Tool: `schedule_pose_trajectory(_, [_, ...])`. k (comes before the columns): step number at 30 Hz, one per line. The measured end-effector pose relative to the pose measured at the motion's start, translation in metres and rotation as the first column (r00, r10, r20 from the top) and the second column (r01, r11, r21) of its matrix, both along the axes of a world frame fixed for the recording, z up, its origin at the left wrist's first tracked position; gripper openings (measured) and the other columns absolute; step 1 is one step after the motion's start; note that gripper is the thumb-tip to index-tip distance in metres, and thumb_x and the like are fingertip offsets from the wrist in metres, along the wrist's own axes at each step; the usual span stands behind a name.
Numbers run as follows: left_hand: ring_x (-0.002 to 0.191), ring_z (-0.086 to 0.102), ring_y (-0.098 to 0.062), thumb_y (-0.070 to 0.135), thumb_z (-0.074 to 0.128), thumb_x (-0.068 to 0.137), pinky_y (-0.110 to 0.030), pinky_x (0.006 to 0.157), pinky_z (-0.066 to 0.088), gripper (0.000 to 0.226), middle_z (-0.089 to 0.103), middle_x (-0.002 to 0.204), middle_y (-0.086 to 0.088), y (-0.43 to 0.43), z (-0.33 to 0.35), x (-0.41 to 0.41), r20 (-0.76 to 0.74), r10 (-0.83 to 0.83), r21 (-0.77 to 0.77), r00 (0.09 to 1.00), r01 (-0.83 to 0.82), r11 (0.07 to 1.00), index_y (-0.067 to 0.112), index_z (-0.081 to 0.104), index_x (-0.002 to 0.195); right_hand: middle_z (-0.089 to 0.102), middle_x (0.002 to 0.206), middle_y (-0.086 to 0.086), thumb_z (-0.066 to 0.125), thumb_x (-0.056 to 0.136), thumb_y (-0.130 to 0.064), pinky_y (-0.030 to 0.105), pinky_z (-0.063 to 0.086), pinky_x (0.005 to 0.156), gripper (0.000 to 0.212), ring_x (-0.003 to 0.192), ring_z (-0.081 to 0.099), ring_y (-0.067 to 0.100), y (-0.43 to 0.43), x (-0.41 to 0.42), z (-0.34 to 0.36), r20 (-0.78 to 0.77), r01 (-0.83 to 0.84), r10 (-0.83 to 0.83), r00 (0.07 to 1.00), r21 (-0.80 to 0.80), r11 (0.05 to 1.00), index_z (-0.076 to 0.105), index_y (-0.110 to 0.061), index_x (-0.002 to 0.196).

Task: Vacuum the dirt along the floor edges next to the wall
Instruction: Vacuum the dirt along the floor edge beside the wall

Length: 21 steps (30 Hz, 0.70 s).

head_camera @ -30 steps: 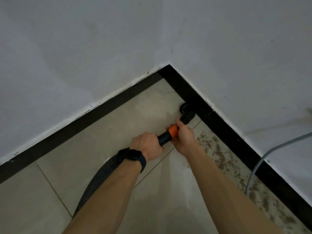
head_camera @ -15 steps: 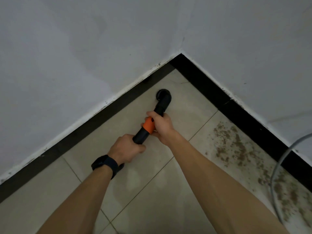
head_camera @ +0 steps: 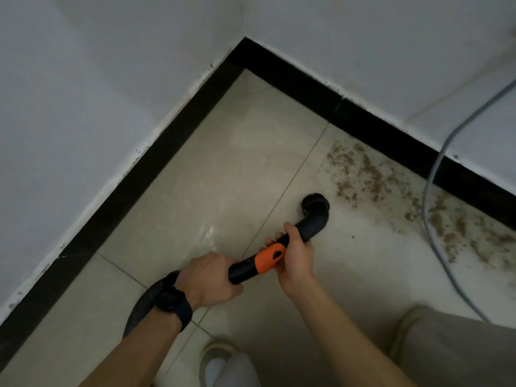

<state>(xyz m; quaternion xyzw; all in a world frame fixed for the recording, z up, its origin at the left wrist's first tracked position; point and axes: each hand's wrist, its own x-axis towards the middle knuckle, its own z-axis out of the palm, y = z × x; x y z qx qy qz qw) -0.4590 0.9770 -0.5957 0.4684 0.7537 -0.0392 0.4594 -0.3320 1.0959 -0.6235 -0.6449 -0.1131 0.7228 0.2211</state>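
The right hand [head_camera: 296, 256] is clenched round the black vacuum tube [head_camera: 308, 229], gripping it where the orange collar [head_camera: 268, 257] meets the bent front section, with its fingers [head_camera: 290, 232] wrapped over the top. The left hand [head_camera: 210, 277] is also closed tightly on the tube, just behind the collar, knuckles up. A dark watch [head_camera: 171, 303] sits on its wrist.

From behind the left hand the ribbed hose [head_camera: 145, 305] runs back under the forearm toward the person. Ahead of the right hand the tube curves into a round brush head [head_camera: 315, 203], turned down at the pale tiled floor [head_camera: 223, 177]. Whether its bristles touch the tile cannot be told.

The dirt [head_camera: 374, 180], a brown scatter, lies just beyond and to the right of the brush head, along the black skirting [head_camera: 371, 124] under the white wall [head_camera: 363, 37]. A grey cable [head_camera: 431, 180] hangs down that wall and trails across the dirt, well right of the right hand. Below the hands show a light shoe [head_camera: 216, 358] and a trouser leg [head_camera: 460, 356].
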Motion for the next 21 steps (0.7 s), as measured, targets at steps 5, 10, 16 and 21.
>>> schedule_pose_trajectory(5, [0.069, 0.062, -0.012, 0.039, 0.067, 0.078, -0.027, 0.062, 0.051, 0.014, 0.064, 0.075, 0.010, -0.018, 0.005, -0.003, -0.024, 0.025, -0.042, 0.999, -0.026, 0.999, 0.030, 0.063, 0.088, 0.060, 0.065, 0.003, 0.062, 0.101, -0.013, 0.039, 0.055, 0.063, 0.011, 0.054, 0.065, 0.021, -0.022, -0.002, 0.007, 0.047, -0.001, 0.001, 0.999, -0.005, 1.000, 0.053, -0.015, 0.105])
schedule_pose_trajectory(10, [0.064, 0.062, -0.015, 0.039, 0.070, 0.075, -0.027, 0.055, 0.046, 0.016, 0.064, 0.071, 0.006, -0.014, 0.001, 0.005, -0.009, 0.078, -0.056, 0.997, -0.079, 0.995, 0.028, 0.058, 0.075, 0.062, 0.071, 0.003, 0.063, 0.101, -0.020, 0.039, 0.056, 0.065, 0.013, 0.054, 0.066, 0.021, -0.019, -0.004, 0.001, 0.134, -0.037, 0.033, 0.990, 0.026, 0.999, 0.051, -0.016, 0.101])
schedule_pose_trajectory(16, [0.063, 0.065, -0.022, 0.040, 0.069, 0.071, -0.028, 0.054, 0.044, 0.021, 0.064, 0.068, 0.000, 0.020, -0.002, 0.025, 0.041, 0.137, -0.038, 0.990, -0.135, 0.990, 0.023, 0.057, 0.072, 0.060, 0.079, 0.006, 0.063, 0.100, -0.021, 0.041, 0.056, 0.065, 0.017, 0.050, 0.063, 0.018, 0.017, 0.005, 0.001, 0.189, -0.055, 0.034, 0.981, 0.105, 0.993, 0.048, -0.013, 0.103])
schedule_pose_trajectory(21, [0.064, 0.064, -0.022, 0.039, 0.069, 0.072, -0.027, 0.056, 0.044, 0.021, 0.064, 0.068, 0.001, 0.034, -0.002, 0.028, 0.035, 0.154, -0.027, 0.987, -0.153, 0.988, 0.025, 0.054, 0.070, 0.060, 0.078, 0.007, 0.062, 0.101, -0.020, 0.035, 0.055, 0.054, 0.017, 0.047, 0.061, 0.016, 0.032, 0.002, 0.003, 0.194, -0.049, 0.026, 0.981, 0.115, 0.992, 0.049, -0.010, 0.107])
